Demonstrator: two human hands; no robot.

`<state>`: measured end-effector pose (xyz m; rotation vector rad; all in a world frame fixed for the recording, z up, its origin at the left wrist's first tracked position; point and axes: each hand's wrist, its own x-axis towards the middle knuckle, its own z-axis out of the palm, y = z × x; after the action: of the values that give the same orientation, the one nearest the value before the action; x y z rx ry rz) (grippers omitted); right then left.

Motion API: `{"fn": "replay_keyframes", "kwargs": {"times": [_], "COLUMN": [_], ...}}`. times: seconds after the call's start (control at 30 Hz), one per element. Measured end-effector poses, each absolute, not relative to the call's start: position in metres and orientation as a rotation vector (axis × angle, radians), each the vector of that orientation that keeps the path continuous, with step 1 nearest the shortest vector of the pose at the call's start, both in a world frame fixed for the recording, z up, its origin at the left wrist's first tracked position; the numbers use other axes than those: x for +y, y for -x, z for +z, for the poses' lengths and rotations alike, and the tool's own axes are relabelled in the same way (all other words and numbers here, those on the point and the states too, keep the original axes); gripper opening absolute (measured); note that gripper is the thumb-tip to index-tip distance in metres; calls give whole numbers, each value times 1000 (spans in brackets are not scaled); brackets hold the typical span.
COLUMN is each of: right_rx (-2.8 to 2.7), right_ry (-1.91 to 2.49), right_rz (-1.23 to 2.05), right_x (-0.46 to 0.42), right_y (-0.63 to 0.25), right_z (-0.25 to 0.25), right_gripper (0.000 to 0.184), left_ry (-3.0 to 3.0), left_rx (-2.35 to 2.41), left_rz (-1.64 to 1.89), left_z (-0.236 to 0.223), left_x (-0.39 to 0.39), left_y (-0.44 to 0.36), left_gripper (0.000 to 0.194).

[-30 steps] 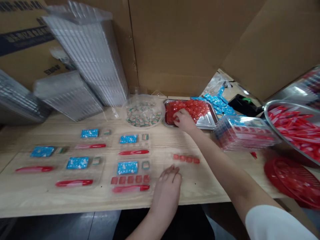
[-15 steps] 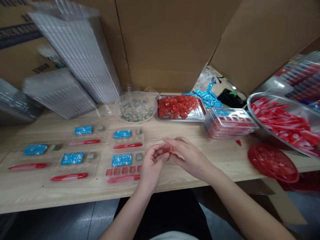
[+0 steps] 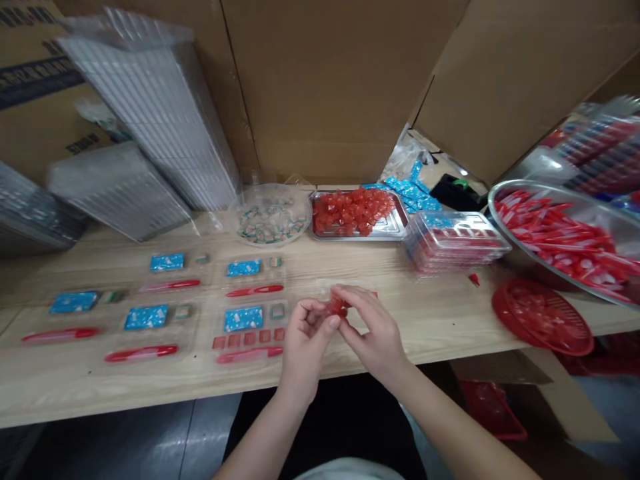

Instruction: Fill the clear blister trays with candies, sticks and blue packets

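My left hand (image 3: 306,343) and my right hand (image 3: 375,330) meet above the front of the table. Both sets of fingertips pinch a small red translucent piece (image 3: 337,305); its exact kind is too small to make out. Just left of my left hand lies a clear plastic tray (image 3: 210,360) with a blue printed packet (image 3: 243,319), a small greenish block (image 3: 277,311), a row of red squares (image 3: 249,339) and a red pen (image 3: 249,355). Behind my right hand a bit of red shows, mostly hidden.
Several similar trays with blue packets (image 3: 167,262) spread leftward. At the back stand clear tray stacks (image 3: 165,113), a round dish (image 3: 233,223) of small blocks, and a metal tray (image 3: 397,230) of red pieces. Rightward are stacked filled packs (image 3: 455,243), a metal bowl (image 3: 505,193) of pens and a red basket (image 3: 500,310).
Both hands have come slightly closer together around the red piece, with the right hand shifting a little left and down. The whole view has moved slightly.
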<state>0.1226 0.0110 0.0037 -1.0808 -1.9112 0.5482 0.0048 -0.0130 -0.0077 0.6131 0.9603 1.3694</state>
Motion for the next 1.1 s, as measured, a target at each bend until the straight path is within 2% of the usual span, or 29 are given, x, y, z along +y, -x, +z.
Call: {"fn": "replay_keyframes", "kwargs": {"times": [0.1, 0.27, 0.4, 0.57, 0.73, 0.83, 0.93, 1.1], "right_rx": [-1799, -1525, -1572, -1726, -1903, -2002, -1985, -2440], "right_ry": [1125, 1191, 1234, 1313, 1144, 1154, 1236, 1215], "right_rz": [780, 1077, 1159, 1118, 928, 798, 745, 456], "right_x": [9, 12, 17, 20, 10, 8, 24, 66], "right_y": [-125, -130, -127, -122, -132, -141, -147, -127], "right_z": [1, 6, 16, 21, 15, 4, -8, -21], "right_gripper": [46, 27, 32, 33, 34, 27, 24, 16], "left_ry": [-972, -1707, -2005, -1887, -927, -645, -808, -1844], "left_rx": [1271, 1602, 1632, 1616, 1298, 1091, 1238, 1637], "left_rz": [1479, 1458, 1434, 1412, 1314, 1129, 1091, 799], "left_z": [-11, -13, -13, -16, -10, -12, -22, -44], "left_x": [-13, -12, -12, -12, -12, -16, -24, -29], "left_y": [2, 16, 19, 18, 7, -1, -1, 4], "left_gripper": [28, 32, 37, 37, 20, 19, 21, 31]}}
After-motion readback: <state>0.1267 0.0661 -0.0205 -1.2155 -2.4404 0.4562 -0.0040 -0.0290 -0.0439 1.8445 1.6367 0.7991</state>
